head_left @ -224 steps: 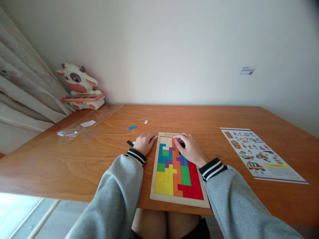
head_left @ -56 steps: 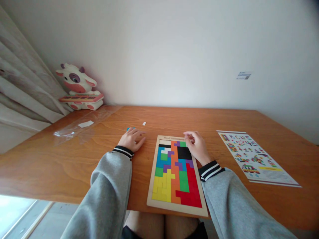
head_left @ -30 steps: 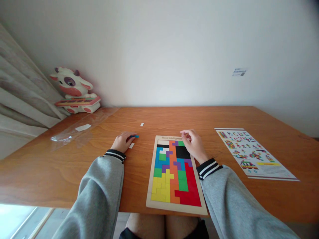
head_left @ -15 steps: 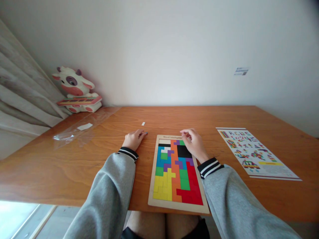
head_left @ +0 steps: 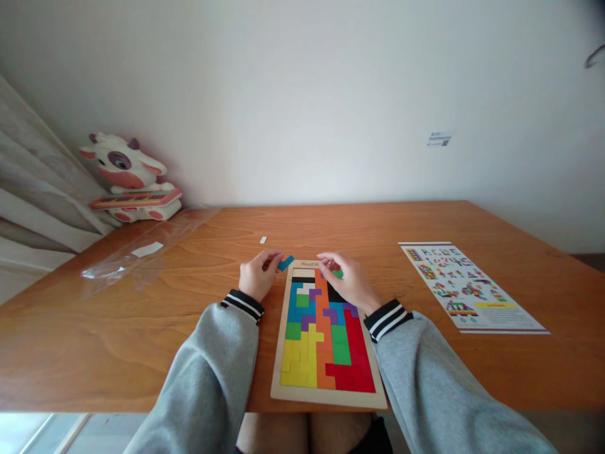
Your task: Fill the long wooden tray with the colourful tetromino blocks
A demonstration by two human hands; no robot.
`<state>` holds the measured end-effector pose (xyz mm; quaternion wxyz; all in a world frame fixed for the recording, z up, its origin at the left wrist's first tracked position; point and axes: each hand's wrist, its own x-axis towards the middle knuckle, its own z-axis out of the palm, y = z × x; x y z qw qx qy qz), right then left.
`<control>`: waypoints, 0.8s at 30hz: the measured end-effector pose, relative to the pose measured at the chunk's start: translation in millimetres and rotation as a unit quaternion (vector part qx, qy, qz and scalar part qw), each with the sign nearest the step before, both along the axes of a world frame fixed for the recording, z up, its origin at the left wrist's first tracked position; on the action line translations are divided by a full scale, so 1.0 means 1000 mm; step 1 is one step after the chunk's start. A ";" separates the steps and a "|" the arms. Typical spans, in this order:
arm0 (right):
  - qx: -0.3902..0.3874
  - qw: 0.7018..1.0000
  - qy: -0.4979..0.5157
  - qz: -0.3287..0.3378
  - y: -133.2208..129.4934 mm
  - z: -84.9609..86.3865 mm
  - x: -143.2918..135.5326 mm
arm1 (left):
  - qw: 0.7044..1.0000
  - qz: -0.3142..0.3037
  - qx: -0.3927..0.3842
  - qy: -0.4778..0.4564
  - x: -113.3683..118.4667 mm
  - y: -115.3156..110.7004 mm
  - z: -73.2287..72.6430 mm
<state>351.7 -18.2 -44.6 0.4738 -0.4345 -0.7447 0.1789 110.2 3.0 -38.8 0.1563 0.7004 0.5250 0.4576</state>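
In the head view, at the far left corner of a pale rectangular wooden puzzle board, the left hand grips a flat, blue, angular puzzle piece in its fingers. The piece slants away rightward from them, well nearer this hand than the right hand, which bends over the board's far end; whether its fingers hold anything, I cannot tell. Smooth, blocky, multicoloured pieces fill most of the board, on a grained brown wooden tabletop.
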 end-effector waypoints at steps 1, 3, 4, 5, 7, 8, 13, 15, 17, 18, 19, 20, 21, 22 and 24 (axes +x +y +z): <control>0.001 1.000 -0.008 0.021 -0.002 0.001 -0.002 | 1.000 -0.028 0.006 0.007 0.006 -0.003 0.001; 0.013 0.998 -0.026 0.053 -0.005 0.004 -0.005 | 0.996 -0.077 0.020 0.035 0.016 -0.008 0.000; 0.020 0.997 -0.036 0.064 -0.006 0.004 -0.006 | 0.994 -0.096 0.025 0.047 0.019 -0.009 -0.001; 0.026 0.996 -0.045 0.071 -0.006 0.005 -0.007 | 0.992 -0.110 0.028 0.054 0.022 -0.010 -0.003; 0.030 0.995 -0.062 0.075 -0.007 0.005 -0.008 | 0.990 -0.125 0.031 0.060 0.025 -0.010 -0.006; 0.027 0.995 -0.067 0.074 -0.007 0.004 -0.008 | 0.990 -0.126 0.030 0.061 0.026 -0.010 -0.008; -0.019 0.997 -0.051 0.062 -0.007 0.007 -0.008 | 0.990 -0.105 0.027 0.092 0.024 -0.006 -0.009; -0.036 0.997 -0.050 0.051 -0.005 0.012 -0.008 | 0.989 -0.079 0.046 0.120 0.020 -0.003 -0.008; -0.051 0.997 -0.054 0.037 -0.001 0.018 -0.009 | 0.985 -0.041 0.071 0.150 0.015 0.001 -0.008; -0.057 0.996 -0.059 0.032 0.001 0.021 -0.010 | 0.984 -0.023 0.080 0.160 0.012 0.003 -0.009; -0.062 0.996 -0.065 0.026 0.004 0.023 -0.012 | 0.983 -0.009 0.083 0.166 0.010 0.005 -0.009; -0.067 0.995 -0.074 0.024 0.007 0.023 -0.014 | 0.982 -0.004 0.081 0.171 0.008 0.007 -0.010; -0.072 0.994 -0.083 0.021 0.009 0.023 -0.017 | 0.982 -0.006 0.076 0.175 0.007 0.008 -0.011; -0.076 0.993 -0.087 0.019 0.011 0.021 -0.019 | 0.981 -0.016 0.071 0.181 0.006 0.009 -0.012; -0.082 0.992 -0.096 0.003 0.014 0.016 -0.023 | 0.978 -0.044 0.069 0.190 0.006 0.009 -0.013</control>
